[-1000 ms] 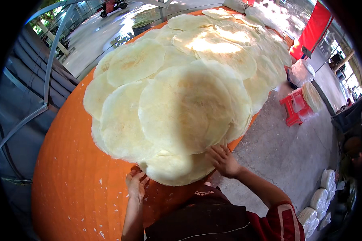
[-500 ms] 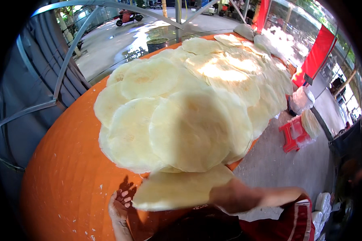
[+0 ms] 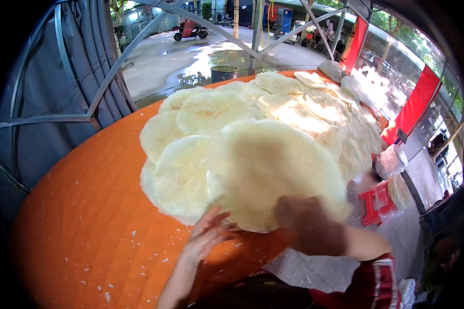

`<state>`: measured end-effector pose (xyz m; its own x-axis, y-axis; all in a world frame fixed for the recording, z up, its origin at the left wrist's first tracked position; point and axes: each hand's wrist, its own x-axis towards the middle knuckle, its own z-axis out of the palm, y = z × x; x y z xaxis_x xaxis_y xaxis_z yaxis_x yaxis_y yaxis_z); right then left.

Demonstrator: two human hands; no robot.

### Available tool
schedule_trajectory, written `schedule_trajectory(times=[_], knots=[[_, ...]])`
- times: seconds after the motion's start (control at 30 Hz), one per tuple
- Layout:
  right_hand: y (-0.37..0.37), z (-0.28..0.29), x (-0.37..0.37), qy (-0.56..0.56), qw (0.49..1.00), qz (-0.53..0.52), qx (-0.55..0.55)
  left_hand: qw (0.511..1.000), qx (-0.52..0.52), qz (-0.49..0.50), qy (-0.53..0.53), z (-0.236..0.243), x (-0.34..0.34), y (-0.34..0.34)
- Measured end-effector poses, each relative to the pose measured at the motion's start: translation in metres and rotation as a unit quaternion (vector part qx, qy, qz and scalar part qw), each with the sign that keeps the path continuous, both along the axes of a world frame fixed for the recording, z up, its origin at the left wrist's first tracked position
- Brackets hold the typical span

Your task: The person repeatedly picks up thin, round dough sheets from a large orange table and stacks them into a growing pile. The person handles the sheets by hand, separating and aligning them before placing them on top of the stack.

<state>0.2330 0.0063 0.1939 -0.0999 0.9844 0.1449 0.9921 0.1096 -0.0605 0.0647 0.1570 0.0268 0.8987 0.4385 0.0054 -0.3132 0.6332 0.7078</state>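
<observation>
Many thin, pale, round flatbread-like sheets (image 3: 183, 172) lie overlapping on an orange cover. One large round sheet (image 3: 273, 165) spreads over the near part of the pile, with a shadow across it and its right edge blurred. My left hand (image 3: 206, 234) is at this sheet's near left edge, fingers apart and holding nothing; whether the fingertips touch it I cannot tell. My right hand (image 3: 309, 224) is smeared by motion over the sheet's near right edge, and its grip does not show clearly.
The orange cover (image 3: 98, 216) has small pale flakes on it. Right of it, a red plastic stool (image 3: 374, 206) bears a wrapped stack of round sheets (image 3: 398, 190). Metal bars (image 3: 123, 56) and grey curtains (image 3: 87, 46) stand at the left. A dark bucket (image 3: 225, 74) is beyond the far edge.
The sheet that hung from my right hand near my body now appears spread on the pile. Both hands have moved forward, and the view has tilted up.
</observation>
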Motion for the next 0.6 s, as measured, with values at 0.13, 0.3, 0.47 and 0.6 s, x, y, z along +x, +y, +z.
schedule_trajectory(times=[0.13,0.3,0.47,0.6], knots=[[0.044,-0.136,0.018,0.374,0.894,-0.078,-0.235,0.999,-0.005,-0.022,0.042,-0.043,0.06,0.005],[0.046,-0.195,0.048,0.441,0.87,-0.222,0.001,0.997,-0.009,-0.02,0.072,-0.048,0.078,0.017],[0.052,-0.205,0.049,0.502,0.837,-0.213,-0.05,0.996,-0.017,-0.005,0.083,-0.073,0.094,0.022],[0.05,-0.194,0.047,0.516,0.835,-0.193,-0.004,0.998,-0.038,-0.029,0.046,-0.073,0.092,0.023]])
